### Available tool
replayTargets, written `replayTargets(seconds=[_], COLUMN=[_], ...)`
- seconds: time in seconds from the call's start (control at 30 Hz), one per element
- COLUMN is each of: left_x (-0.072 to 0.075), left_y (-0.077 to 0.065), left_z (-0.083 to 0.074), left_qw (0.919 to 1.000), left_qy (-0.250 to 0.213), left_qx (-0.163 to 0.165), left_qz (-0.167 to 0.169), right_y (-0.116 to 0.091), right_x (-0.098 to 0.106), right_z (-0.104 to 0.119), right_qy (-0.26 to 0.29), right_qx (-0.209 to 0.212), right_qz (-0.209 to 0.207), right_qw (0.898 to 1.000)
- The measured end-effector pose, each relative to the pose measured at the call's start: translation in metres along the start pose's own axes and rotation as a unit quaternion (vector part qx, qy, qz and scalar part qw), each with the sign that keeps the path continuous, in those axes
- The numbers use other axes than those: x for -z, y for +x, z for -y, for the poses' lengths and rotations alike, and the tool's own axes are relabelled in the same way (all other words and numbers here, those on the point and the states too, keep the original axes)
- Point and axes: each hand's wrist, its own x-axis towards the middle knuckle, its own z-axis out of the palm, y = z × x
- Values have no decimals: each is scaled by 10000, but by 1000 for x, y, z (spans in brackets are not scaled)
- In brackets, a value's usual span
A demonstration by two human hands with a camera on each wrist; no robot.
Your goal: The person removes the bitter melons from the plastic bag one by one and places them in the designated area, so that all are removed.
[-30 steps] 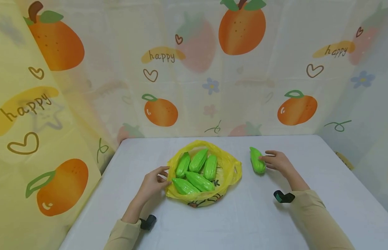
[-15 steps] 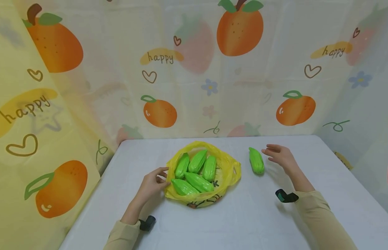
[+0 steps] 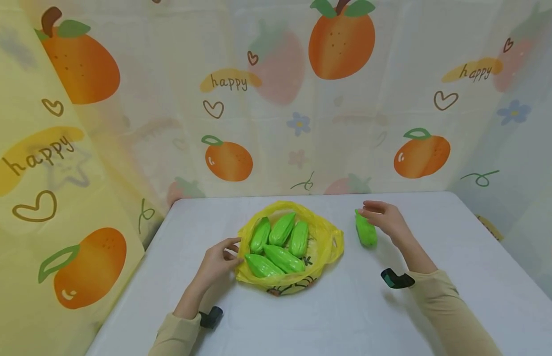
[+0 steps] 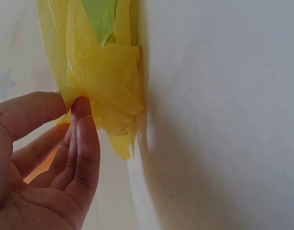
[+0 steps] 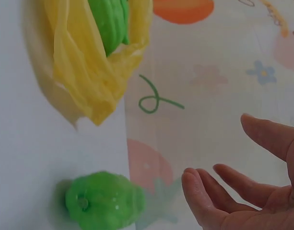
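Green vegetable [image 3: 366, 236], lying alone on the white table [image 3: 347, 316] at 3 o'clock from the yellow bag [image 3: 319, 225]. Upper end partly hidden in the head view behind the right hand [image 3: 387, 220], poised over it toward 1 o'clock with fingers released, slightly bent and grasping nothing. Seen at 7 o'clock from the right wrist, cropped by the lower edge and apparently apart from the fingertips, though hard to judge for depth.

At the bag's 9 o'clock, left hand [image 3: 217, 262], pinching the plastic rim between thumb and fingers; most of the bag cut off toward 12 o'clock in the left wrist view.

Inside the bag, five more vegetables [image 3: 282, 230], undersides out of sight; only a sliver of green from the left wrist, cropped green at 11 o'clock from the right. Along the bag's 6 o'clock side, dark print [image 3: 298, 285], too creased to make out. Beige sleeves [image 3: 449, 316], cut off by the lower edge toward 5 and 7 o'clock. Behind, at 12 o'clock, fruit-patterned cloth [image 3: 347, 168], cropped at the top.
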Motion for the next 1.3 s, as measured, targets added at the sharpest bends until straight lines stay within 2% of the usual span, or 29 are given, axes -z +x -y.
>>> replayTargets(seconds=[0.3,0.43,0.73,1.3], left_x=[0,-2,-2,-2], left_y=[-1,0,1,0], left_z=[-1,0,4,4], left_qw=[9999,10000,9999,9999], left_qy=[-43,-34,-81,-104], left_qx=[120,72,-11,-6], left_qz=[-4,-32,-108,-110], right_y=[7,8,12,19], right_x=[-28,-42,-71,-102], right_z=[0,2,3,11], right_qy=[14,94,68,342], right_qx=[228,157,284,71], right_qz=[172,270,365,746], right_qw=[9996,9995,9989,9966])
